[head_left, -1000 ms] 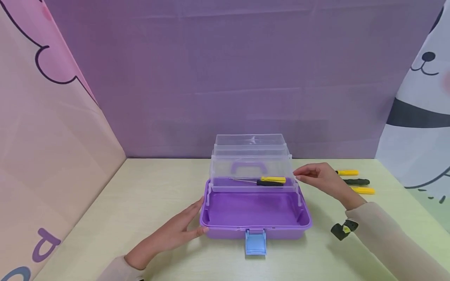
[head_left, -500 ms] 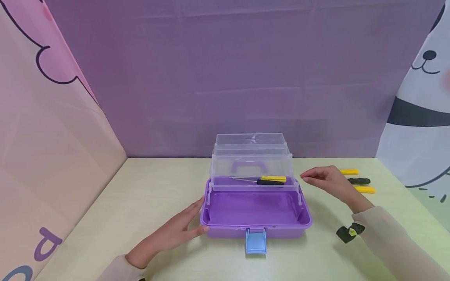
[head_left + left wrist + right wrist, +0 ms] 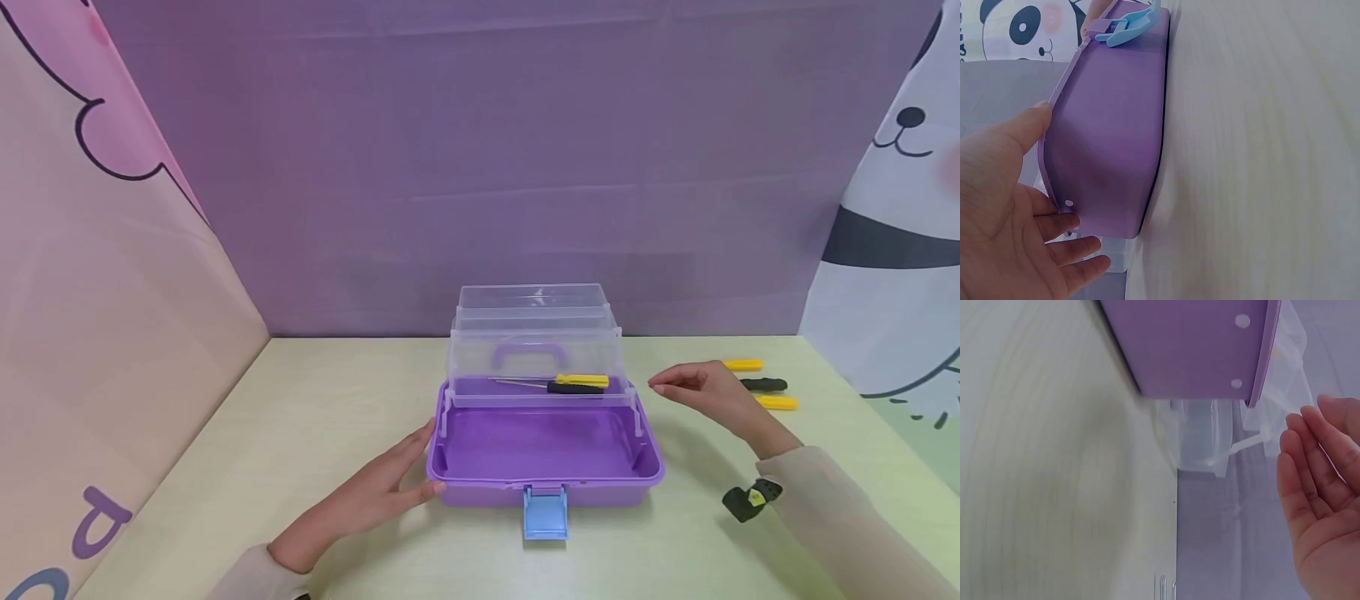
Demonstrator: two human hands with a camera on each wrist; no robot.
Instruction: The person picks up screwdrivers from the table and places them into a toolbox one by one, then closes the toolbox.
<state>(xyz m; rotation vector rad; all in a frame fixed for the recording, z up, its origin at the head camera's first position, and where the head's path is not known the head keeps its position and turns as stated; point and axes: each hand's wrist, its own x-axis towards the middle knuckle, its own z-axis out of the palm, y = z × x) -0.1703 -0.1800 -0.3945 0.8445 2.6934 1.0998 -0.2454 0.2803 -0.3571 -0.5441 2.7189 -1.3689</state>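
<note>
A purple toolbox [image 3: 480,497] stands with its clear lid [image 3: 531,296] raised and its clear trays folded up at the back. A yellow-handled screwdriver [image 3: 583,381] and a black-handled screwdriver [image 3: 576,389] lie in the lowest tray. My left hand [image 3: 375,492] rests against the box's left end, thumb at the front corner; in the left wrist view the thumb touches the rim and the fingers lie loose beside the wall. To the right of the box hovers my right hand [image 3: 720,402], fingers together and bent a little; the right wrist view shows the hand [image 3: 1325,494] holding nothing.
Beyond the right hand lie more screwdrivers: a yellow handle [image 3: 744,365], a black handle [image 3: 765,385] and another yellow handle [image 3: 778,402]. A blue latch [image 3: 546,515] hangs down at the box front. Purple cloth [image 3: 525,167] rises behind the pale table [image 3: 337,392].
The right hand has drawn away from the tray, rightward and slightly toward me. My left hand keeps its place at the toolbox, and both screwdrivers in the tray lie as before.
</note>
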